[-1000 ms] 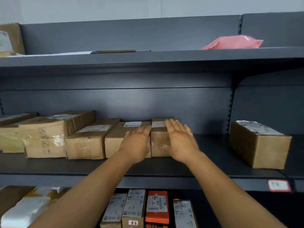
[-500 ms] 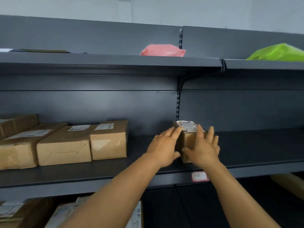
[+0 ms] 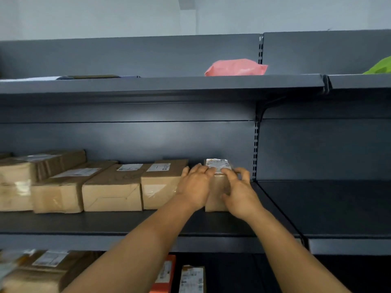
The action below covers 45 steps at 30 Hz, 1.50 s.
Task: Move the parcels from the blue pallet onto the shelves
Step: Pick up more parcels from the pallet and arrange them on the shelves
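A small brown cardboard parcel [image 3: 218, 182] with a white label on top stands on the dark grey middle shelf [image 3: 127, 223], close to the right end of a row of brown parcels [image 3: 114, 189]. My left hand [image 3: 195, 187] presses its left side and my right hand [image 3: 240, 193] wraps its right side and front. Both hands grip the parcel between them. The blue pallet is out of sight.
A pink bag [image 3: 234, 67] and a green bag [image 3: 379, 67] lie on the top shelf [image 3: 160, 82]. A slotted upright [image 3: 256, 149] divides the bays. The right bay's shelf [image 3: 338, 208] is bare. More parcels, one orange [image 3: 164, 273], sit on the lower shelf.
The parcel between my hands has slid left along the shelf toward the row of parcels. The view has panned back to the left.
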Motion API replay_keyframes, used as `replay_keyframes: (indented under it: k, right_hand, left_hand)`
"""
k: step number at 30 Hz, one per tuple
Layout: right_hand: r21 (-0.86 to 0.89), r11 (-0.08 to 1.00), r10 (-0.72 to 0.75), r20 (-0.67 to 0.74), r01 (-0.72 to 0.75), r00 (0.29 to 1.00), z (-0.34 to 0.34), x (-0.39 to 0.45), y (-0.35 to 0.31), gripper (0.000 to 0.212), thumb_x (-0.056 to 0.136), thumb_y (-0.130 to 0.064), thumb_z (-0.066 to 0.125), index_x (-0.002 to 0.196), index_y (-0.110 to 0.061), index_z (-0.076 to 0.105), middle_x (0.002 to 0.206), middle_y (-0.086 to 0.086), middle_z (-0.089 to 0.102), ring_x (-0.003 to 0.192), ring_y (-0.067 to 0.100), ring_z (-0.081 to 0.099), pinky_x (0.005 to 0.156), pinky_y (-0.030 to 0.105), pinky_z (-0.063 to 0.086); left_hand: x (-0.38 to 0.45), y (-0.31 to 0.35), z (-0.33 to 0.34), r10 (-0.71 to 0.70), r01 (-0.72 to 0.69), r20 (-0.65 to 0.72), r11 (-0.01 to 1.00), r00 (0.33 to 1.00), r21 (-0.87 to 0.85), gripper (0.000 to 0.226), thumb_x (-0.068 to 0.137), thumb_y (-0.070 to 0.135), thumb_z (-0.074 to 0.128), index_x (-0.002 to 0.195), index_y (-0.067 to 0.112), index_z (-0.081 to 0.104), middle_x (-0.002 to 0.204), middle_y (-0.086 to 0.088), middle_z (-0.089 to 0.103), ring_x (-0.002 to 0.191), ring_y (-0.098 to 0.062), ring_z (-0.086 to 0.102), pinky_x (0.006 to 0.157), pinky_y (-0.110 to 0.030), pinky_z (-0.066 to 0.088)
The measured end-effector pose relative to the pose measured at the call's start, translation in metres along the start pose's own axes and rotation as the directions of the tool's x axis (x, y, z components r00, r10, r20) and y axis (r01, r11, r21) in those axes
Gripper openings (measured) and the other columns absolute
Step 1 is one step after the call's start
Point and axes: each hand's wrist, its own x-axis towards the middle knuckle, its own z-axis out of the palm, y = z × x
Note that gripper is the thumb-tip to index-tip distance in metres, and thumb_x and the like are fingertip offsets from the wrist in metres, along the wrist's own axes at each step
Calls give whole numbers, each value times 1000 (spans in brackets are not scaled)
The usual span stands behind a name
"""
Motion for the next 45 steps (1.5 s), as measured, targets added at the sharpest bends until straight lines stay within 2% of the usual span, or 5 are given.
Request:
replay_keyframes:
  k: [14,18,21,29,45]
  right_hand:
    - [-30,998,-50,55,52,997,34,15,-31,70,90,-19,61,147,-31,21,150,1,0,123,30,43,95,34,45]
    - [-115,993,7,51,-1,999,40,8,-36,86,92,-28,60,153,-27,0,157,-1,-19,147,29,1,115,39,21]
    - [-203,977,-63,28,67,998,47,-8,-48,90,94,-36,54,153,-23,-12,157,0,-28,145,21,-23,118,38,-4]
    - [-154,959,-230,67,238,971,97,-62,-124,89,95,-32,54,152,-19,-13,160,-1,-20,146,16,-19,118,34,-6]
    - [-101,945,-257,358,310,898,263,-205,-300,90,93,-28,58,153,-16,-8,162,2,-9,148,19,-11,119,36,-2]
  left_hand:
    - [-15,-42,-6,-18,14,56,998,998,65,71,89,4,58,150,12,22,153,-9,31,137,-27,36,110,-34,29]
    - [-23,-42,-7,-40,38,56,999,998,35,77,89,6,59,152,9,15,158,-11,20,144,-26,23,116,-33,19]
    - [-41,-50,-9,-48,47,78,999,996,17,81,91,14,58,153,10,7,160,-10,9,147,-22,11,120,-33,11]
    - [-134,-98,-30,-148,148,57,989,987,9,74,95,24,52,154,14,8,161,-5,10,148,-20,8,119,-34,4]
    - [-407,-265,-67,-386,353,214,918,897,179,75,97,29,51,154,17,4,161,-2,6,148,-19,5,119,-37,8]
